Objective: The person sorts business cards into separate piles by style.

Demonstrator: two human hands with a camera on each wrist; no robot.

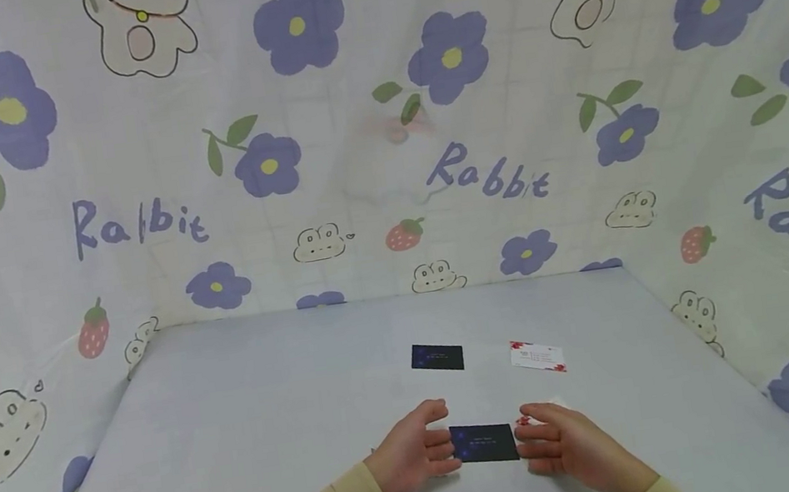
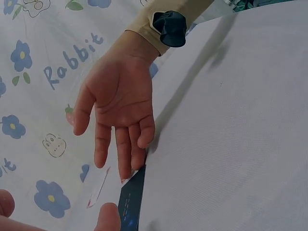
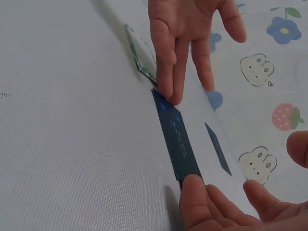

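- Head view: my left hand (image 1: 412, 454) and my right hand (image 1: 562, 445) meet near the front edge of a pale grey surface (image 1: 237, 419), with a dark card (image 1: 484, 443) between them.
- My left fingers (image 1: 440, 447) are relaxed and nearly straight, their tips touching the card's left short edge; the thumb is raised above it, gripping nothing.
- My right fingers (image 1: 538, 432) are likewise extended, tips against the card's right short edge.
- Right wrist view shows the dark card (image 3: 175, 137) lying flat on the surface, fingertips at both ends.
- Beneath my right hand there seems to be a white card with red marks (image 3: 139, 55), mostly hidden, so I cannot be sure.
- Farther back on the surface lie a second dark card (image 1: 436, 357) and, to its right, a white card with red corners (image 1: 537, 356), apart from each other.
- A cloth printed with purple flowers and rabbits (image 1: 376, 114) hangs behind and at both sides.
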